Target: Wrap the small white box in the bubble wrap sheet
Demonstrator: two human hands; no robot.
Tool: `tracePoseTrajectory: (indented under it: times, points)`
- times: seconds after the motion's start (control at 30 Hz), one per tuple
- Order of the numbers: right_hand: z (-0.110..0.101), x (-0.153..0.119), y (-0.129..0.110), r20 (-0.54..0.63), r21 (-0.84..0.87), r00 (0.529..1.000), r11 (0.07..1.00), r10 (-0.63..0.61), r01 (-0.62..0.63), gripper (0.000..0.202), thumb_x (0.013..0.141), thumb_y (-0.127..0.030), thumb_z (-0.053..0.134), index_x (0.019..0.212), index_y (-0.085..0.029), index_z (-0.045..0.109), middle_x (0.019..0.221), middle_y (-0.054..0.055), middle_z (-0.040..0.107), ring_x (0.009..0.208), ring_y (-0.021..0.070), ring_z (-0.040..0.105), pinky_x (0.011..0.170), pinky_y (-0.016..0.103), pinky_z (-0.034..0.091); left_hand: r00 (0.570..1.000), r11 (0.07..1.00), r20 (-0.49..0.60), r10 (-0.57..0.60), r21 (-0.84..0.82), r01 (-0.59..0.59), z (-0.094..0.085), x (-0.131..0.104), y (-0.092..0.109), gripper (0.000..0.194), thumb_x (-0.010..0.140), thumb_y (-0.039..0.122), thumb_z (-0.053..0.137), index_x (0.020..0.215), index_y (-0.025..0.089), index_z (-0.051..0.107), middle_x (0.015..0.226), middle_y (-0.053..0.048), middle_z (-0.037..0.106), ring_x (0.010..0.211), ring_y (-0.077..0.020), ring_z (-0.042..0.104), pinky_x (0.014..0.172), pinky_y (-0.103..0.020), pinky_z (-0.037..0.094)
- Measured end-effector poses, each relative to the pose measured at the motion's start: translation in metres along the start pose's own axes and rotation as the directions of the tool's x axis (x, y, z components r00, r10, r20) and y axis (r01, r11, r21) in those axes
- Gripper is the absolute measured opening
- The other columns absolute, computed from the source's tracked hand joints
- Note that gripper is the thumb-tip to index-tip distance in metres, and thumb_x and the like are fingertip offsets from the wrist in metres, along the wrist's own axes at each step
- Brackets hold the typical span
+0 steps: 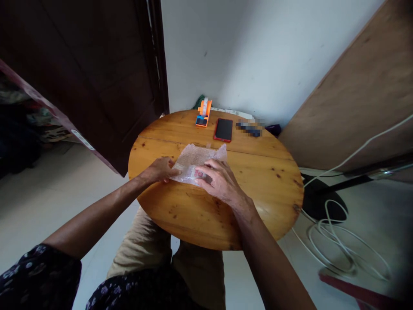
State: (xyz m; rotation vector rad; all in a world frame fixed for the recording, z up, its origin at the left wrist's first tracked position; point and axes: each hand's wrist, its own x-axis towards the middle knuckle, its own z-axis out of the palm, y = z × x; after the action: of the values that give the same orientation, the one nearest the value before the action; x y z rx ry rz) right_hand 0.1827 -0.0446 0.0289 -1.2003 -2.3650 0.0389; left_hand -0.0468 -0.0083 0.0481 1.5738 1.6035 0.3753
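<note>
A sheet of clear bubble wrap (196, 157) lies on the round wooden table (258, 189), folded over a small reddish object (200, 174) that shows only partly. My left hand (159, 169) pinches the wrap's left edge against the table. Resting on the wrap's right side is my right hand (219, 181), fingers curled over the reddish object and the plastic around it. Both hands touch the wrap.
At the table's far edge stand an orange and blue tape dispenser (203, 114), a dark phone in a red case (223, 129) and a blurred dark item (249, 127). A dark door (106, 77) is at left. White cables (335, 241) coil on the floor at right.
</note>
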Motion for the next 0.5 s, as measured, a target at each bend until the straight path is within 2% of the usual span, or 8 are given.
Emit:
tracePoseTrajectory:
  times: [0.1, 0.23, 0.37, 0.5]
  points:
    - [0.001, 0.0, 0.0, 0.001, 0.001, 1.0, 1.0, 0.0, 0.0, 0.027, 0.088, -0.036, 0.063, 0.11, -0.024, 0.074, 0.105, 0.009, 0.064, 0.094, 0.0242, 0.058, 0.089, 0.039, 0.042, 1.0, 0.992, 0.011, -0.022, -0.122, 0.023, 0.005, 0.002, 0.003, 0.022, 0.064, 0.023, 0.07, 0.083, 0.018, 0.06, 0.047, 0.003, 0.057, 0.04, -0.0149, 0.053, 0.043, -0.024, 0.036]
    - [0.0, 0.0, 0.0, 0.008, 0.0, 1.0, 1.0, -0.005, 0.005, 0.027, 0.089, -0.037, 0.062, 0.109, -0.023, 0.074, 0.104, 0.01, 0.064, 0.093, 0.0243, 0.058, 0.088, 0.039, 0.042, 0.998, 0.971, 0.053, -0.017, -0.238, 0.029, 0.008, 0.004, 0.003, 0.015, 0.064, 0.021, 0.069, 0.074, 0.017, 0.059, 0.045, 0.003, 0.056, 0.038, -0.011, 0.048, 0.04, -0.022, 0.033]
    - [0.0, 0.0, -0.001, 0.009, -0.003, 1.0, 1.0, -0.008, 0.008, 0.027, 0.089, -0.038, 0.062, 0.108, -0.023, 0.074, 0.102, 0.009, 0.063, 0.092, 0.0242, 0.057, 0.087, 0.039, 0.042, 0.995, 0.963, 0.104, 0.014, -0.268, 0.014, 0.009, 0.005, 0.006, 0.011, 0.065, 0.02, 0.065, 0.059, 0.017, 0.057, 0.042, 0.003, 0.051, 0.036, -0.0088, 0.044, 0.039, -0.022, 0.03]
    - [-0.001, 0.001, -0.001, 0.009, 0.004, 1.0, 1.0, -0.013, 0.013, 0.026, 0.09, -0.038, 0.062, 0.107, -0.023, 0.074, 0.102, 0.009, 0.064, 0.093, 0.0243, 0.057, 0.088, 0.039, 0.041, 0.999, 0.967, 0.045, 0.03, -0.254, -0.018, 0.014, 0.006, 0.013, 0.01, 0.066, 0.017, 0.061, 0.057, 0.017, 0.055, 0.043, 0.004, 0.052, 0.036, -0.009, 0.045, 0.038, -0.021, 0.031]
